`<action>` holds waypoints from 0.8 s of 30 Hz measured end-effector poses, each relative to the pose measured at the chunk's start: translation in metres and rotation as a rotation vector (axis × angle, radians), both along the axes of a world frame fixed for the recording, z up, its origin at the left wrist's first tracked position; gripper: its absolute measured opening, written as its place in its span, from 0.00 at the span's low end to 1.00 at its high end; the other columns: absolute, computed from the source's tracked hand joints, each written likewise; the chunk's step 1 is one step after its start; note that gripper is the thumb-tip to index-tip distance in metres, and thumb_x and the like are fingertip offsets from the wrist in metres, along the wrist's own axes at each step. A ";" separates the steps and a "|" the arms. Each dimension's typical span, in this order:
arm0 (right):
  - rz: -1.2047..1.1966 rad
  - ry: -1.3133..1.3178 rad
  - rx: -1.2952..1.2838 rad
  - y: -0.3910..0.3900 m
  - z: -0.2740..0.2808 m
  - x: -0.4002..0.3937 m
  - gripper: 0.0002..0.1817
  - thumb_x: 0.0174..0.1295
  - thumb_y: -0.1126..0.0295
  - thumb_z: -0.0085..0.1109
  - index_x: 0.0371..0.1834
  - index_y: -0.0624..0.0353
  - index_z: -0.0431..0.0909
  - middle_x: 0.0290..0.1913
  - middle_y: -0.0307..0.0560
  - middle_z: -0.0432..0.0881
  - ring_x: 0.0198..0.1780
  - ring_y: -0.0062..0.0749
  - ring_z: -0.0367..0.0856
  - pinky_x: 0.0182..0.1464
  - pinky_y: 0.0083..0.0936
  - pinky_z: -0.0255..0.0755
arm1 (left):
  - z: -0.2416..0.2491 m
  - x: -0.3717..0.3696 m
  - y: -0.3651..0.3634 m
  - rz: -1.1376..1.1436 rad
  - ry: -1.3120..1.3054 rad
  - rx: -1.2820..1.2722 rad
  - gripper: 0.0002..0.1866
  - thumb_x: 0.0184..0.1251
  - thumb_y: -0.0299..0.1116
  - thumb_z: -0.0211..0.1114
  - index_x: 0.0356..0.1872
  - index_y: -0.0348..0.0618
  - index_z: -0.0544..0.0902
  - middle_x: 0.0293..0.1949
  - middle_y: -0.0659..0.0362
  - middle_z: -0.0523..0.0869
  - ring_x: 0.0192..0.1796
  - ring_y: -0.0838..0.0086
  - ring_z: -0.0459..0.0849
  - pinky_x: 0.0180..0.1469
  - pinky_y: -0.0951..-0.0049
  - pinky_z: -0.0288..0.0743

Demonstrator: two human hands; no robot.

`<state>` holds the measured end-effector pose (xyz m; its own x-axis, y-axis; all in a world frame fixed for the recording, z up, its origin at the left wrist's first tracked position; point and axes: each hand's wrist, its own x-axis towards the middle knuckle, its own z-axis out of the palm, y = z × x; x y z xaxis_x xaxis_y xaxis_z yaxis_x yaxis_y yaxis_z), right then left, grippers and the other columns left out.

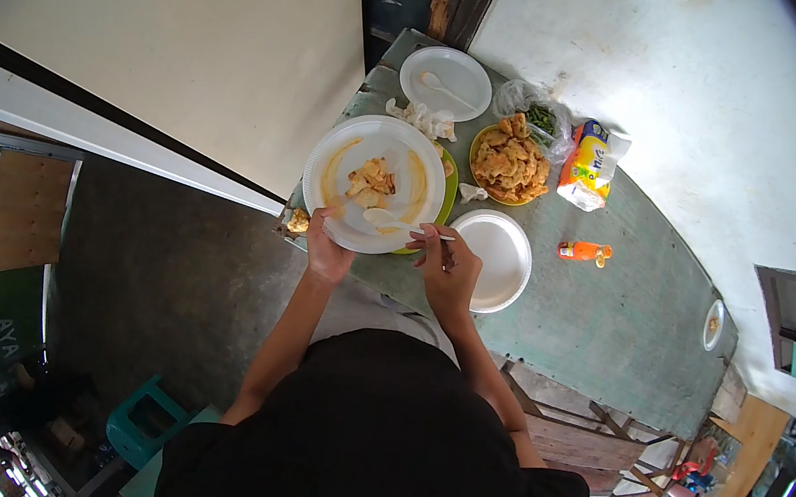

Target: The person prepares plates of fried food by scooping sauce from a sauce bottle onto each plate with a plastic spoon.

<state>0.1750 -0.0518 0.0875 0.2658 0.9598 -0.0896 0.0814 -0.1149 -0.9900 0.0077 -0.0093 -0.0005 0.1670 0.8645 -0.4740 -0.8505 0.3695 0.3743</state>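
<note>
My left hand [329, 250] grips the near left rim of a white plate [395, 133], which is tilted a little toward me. Brown sauce is smeared across the plate, and broken pieces of food [371, 183] lie in its middle. In my right hand [448, 267] is a white plastic spoon [411, 226], its bowl over the lower part of the plate. Partly covered by this plate is a green plate [450, 190]. A white bowl [491, 261] stands just right of my right hand.
Fried food [510, 163] fills a yellow plate behind the bowl. Around it are a plastic bag with greens [541, 117], a tissue pack [589, 168] and an orange sauce bottle [584, 252]. Another white plate [466, 72] with a spoon stands at the back. A teal stool [144, 421] is at lower left.
</note>
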 end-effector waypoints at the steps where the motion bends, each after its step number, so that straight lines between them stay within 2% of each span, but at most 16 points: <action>1: 0.000 0.000 0.000 0.000 0.002 0.001 0.11 0.66 0.72 0.50 0.40 0.72 0.76 0.33 0.52 0.84 0.33 0.29 0.84 0.27 0.17 0.75 | -0.001 -0.001 0.001 -0.001 -0.007 0.001 0.28 0.57 0.41 0.54 0.59 0.44 0.67 0.55 0.58 0.74 0.58 0.66 0.73 0.60 0.63 0.68; 7: -0.084 0.096 0.128 0.001 -0.001 0.018 0.12 0.68 0.71 0.46 0.43 0.70 0.74 0.34 0.53 0.83 0.35 0.29 0.84 0.28 0.18 0.74 | 0.003 -0.012 0.001 0.045 0.034 0.007 0.28 0.57 0.41 0.54 0.60 0.44 0.66 0.56 0.58 0.74 0.59 0.65 0.72 0.61 0.62 0.67; 9: -0.267 0.009 0.223 0.004 -0.003 0.028 0.12 0.69 0.71 0.45 0.44 0.70 0.73 0.36 0.53 0.82 0.37 0.31 0.84 0.28 0.18 0.74 | 0.003 -0.019 0.002 0.071 0.065 0.014 0.28 0.57 0.40 0.54 0.61 0.44 0.65 0.56 0.58 0.73 0.59 0.65 0.72 0.61 0.61 0.67; 11: -0.324 0.010 0.246 0.009 -0.010 0.036 0.12 0.68 0.71 0.46 0.44 0.70 0.74 0.37 0.51 0.82 0.37 0.30 0.84 0.28 0.18 0.75 | 0.001 -0.029 0.002 0.111 0.096 0.014 0.29 0.57 0.39 0.54 0.62 0.44 0.64 0.58 0.57 0.72 0.60 0.64 0.71 0.62 0.61 0.65; 13: -0.389 -0.214 0.242 0.013 -0.035 0.051 0.10 0.66 0.74 0.48 0.44 0.70 0.76 0.33 0.51 0.83 0.32 0.25 0.82 0.28 0.16 0.74 | 0.001 -0.035 0.002 0.126 0.089 0.035 0.29 0.58 0.39 0.54 0.62 0.44 0.64 0.59 0.57 0.71 0.61 0.64 0.70 0.62 0.60 0.64; 15: -0.380 -0.293 0.210 0.016 -0.056 0.064 0.10 0.65 0.75 0.50 0.44 0.68 0.77 0.33 0.51 0.83 0.30 0.25 0.82 0.28 0.18 0.75 | 0.003 -0.041 0.003 0.143 0.087 0.054 0.30 0.58 0.39 0.53 0.63 0.44 0.63 0.59 0.56 0.70 0.62 0.64 0.69 0.63 0.60 0.64; 17: -0.297 -0.410 0.131 0.019 -0.073 0.073 0.10 0.67 0.74 0.48 0.45 0.67 0.77 0.38 0.49 0.83 0.37 0.28 0.84 0.28 0.19 0.75 | 0.006 -0.046 0.003 0.185 0.127 0.056 0.30 0.58 0.40 0.53 0.63 0.44 0.62 0.60 0.56 0.69 0.62 0.63 0.68 0.64 0.59 0.62; 24: -0.246 -0.463 0.063 0.026 -0.115 0.076 0.10 0.65 0.73 0.50 0.44 0.67 0.77 0.34 0.51 0.83 0.34 0.27 0.84 0.29 0.21 0.73 | 0.007 -0.059 -0.005 0.242 0.175 0.047 0.31 0.57 0.42 0.54 0.63 0.45 0.62 0.60 0.56 0.69 0.63 0.63 0.68 0.64 0.58 0.61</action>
<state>0.2508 -0.0259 -0.0273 0.4822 0.8638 0.1462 0.4897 -0.1273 -0.8626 -0.0517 -0.0142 0.0061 -0.1276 0.8911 -0.4356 -0.8329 0.1422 0.5349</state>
